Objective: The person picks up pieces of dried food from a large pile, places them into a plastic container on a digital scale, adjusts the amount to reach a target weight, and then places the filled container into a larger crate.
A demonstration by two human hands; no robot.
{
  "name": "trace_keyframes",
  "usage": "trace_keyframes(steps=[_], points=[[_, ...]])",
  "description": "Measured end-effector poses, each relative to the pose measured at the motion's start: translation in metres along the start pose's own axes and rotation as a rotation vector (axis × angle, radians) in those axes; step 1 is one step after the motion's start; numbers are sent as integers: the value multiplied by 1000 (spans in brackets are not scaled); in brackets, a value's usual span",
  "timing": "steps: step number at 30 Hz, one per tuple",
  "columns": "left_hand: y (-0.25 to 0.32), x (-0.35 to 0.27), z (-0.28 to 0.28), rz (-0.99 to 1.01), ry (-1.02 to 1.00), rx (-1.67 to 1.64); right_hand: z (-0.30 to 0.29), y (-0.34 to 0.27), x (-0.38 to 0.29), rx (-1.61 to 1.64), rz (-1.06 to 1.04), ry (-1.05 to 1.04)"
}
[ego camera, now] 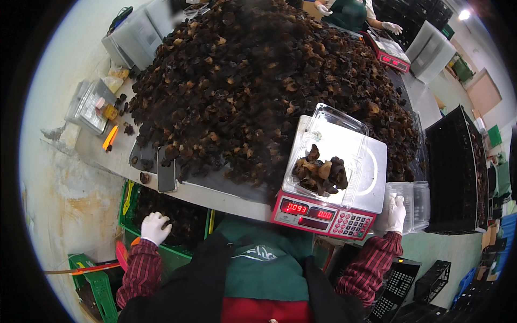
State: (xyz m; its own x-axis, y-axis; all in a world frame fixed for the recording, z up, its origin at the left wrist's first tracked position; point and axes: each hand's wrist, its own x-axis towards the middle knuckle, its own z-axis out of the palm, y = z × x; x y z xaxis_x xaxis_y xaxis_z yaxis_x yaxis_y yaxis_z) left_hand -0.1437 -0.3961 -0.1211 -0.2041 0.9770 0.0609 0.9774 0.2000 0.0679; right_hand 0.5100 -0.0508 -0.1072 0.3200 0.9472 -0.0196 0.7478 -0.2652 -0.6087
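My left hand, in a white glove, hovers above a green plastic crate of dark wood ear mushrooms. Its fingers are loosely curled and a little apart, with nothing visible in them. My right hand, gloved too, touches a stack of clear plastic containers beside the scale; whether it grips one cannot be told. The red digital scale has lit red digits. On its steel pan sits an open clear clamshell box, holding several brown wood ear pieces.
A huge heap of wood ear mushrooms covers the table. A phone lies at the front edge, orange-handled scissors at left. A tall black crate stands right. Across the heap, a gloved co-worker stands near another scale.
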Motion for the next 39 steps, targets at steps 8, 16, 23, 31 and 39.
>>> trace_keyframes(steps=[8,16,23,31,39], points=[[95,162,-24,267,329,-380,-17,-38,-28,79,-135,426],[206,345,12,462,51,-136,9,-115,-92,187,-341,277],[187,307,38,489,255,-345,26,-143,-125,409,-205,105],[191,328,10,324,345,-867,32,-162,-120,93,-226,50],[276,325,-84,426,372,-1158,33,-247,-124,-138,-830,-23]])
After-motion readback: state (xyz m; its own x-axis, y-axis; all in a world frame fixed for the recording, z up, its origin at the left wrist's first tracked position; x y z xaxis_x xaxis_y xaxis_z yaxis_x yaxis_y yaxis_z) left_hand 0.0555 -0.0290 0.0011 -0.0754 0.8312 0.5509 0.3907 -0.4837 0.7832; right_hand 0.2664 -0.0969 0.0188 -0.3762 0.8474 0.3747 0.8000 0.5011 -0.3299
